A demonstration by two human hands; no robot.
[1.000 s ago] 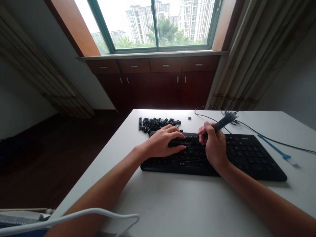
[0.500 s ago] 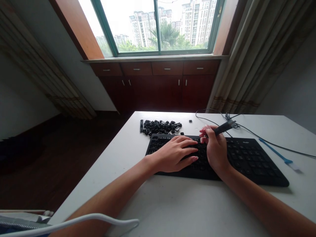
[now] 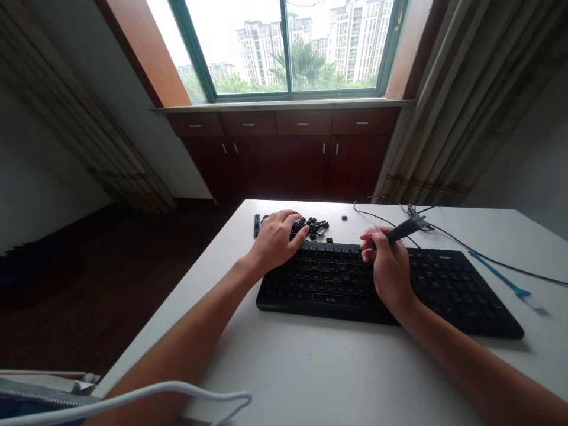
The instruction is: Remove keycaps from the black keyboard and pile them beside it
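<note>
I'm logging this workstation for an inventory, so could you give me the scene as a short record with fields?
Surface: white table
Main item: black keyboard, many keycaps off its main section
Left hand: over the pile of black keycaps; whether it grips any is hidden
Right hand: holds a black-handled tool above the keyboard
Apart from pile: one small black piece
Right side: blue tool, thin black cable
Background: reddish-brown cabinets below a window

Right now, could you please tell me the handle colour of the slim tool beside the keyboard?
The handle is blue, best seen in the head view.
</note>
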